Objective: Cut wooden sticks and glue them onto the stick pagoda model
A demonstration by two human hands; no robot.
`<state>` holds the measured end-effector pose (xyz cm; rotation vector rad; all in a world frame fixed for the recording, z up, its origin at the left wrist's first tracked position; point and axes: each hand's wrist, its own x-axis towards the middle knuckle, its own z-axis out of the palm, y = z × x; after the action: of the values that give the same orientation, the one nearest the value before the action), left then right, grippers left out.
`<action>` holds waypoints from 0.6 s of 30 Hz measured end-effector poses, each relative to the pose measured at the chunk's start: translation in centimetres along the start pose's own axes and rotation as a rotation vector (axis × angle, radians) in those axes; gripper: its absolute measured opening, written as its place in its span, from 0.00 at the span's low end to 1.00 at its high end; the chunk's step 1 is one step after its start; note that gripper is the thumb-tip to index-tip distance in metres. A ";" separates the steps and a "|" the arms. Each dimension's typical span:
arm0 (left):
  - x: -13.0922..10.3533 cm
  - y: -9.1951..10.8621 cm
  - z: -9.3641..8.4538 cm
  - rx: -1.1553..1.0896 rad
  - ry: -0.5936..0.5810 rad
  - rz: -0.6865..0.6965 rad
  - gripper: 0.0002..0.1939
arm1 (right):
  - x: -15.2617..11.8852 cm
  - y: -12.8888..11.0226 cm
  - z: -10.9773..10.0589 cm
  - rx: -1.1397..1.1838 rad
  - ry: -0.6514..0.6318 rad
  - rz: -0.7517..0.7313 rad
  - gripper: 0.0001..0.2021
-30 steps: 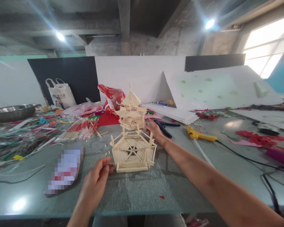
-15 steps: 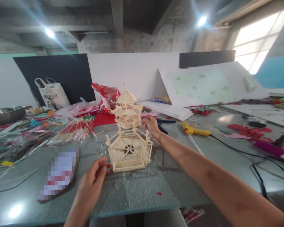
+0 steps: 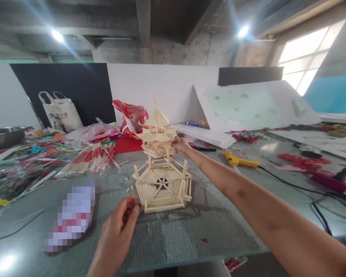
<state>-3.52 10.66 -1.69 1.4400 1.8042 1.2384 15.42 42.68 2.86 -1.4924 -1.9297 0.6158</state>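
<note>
A pale wooden-stick pagoda model is on the table in two parts. Its hexagonal base (image 3: 161, 204), with slatted floor and short upright posts, is nearer to me. Behind it stands the tiered top (image 3: 156, 129), with a pointed roof; the base's back posts overlap its foot. My right hand (image 3: 180, 145) reaches past the base, and its closed fingers grip the tiered top's right side, the fingertips partly hidden. My left hand (image 3: 122, 223) has loosely curled fingers, thumb apart, beside the base's front left corner. Whether it touches that corner is hard to tell.
A yellow glue gun (image 3: 240, 159) with a black cable lies at right. Dark-handled pliers (image 3: 204, 148) are behind my right wrist. Bundled sticks and plastic wrappings (image 3: 86, 157) crowd the left. A blurred-out flat object (image 3: 70, 217) lies left of my left hand.
My right hand has moved in against the tiered top's side from slightly right of it. The left hand stays by the base's corner. The view has shifted slightly.
</note>
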 end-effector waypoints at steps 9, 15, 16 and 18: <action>0.0 -0.9 0.1 -0.004 -0.002 0.038 0.23 | 0.2 0.4 1.4 -0.018 -0.038 0.010 0.13; 0.1 -0.8 0.1 0.003 -0.051 -0.003 0.25 | 0.5 0.0 1.2 -0.062 -0.052 -0.032 0.13; 0.2 -0.8 0.1 0.003 -0.059 -0.010 0.25 | 0.6 -0.1 1.1 -0.070 -0.057 -0.037 0.13; 0.2 -0.8 0.1 0.003 -0.063 -0.017 0.26 | 0.5 -0.2 1.1 -0.086 -0.066 -0.040 0.13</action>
<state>-3.82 10.85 -2.39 1.4455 1.7738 1.1698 14.43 43.16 2.35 -1.4984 -2.0552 0.5779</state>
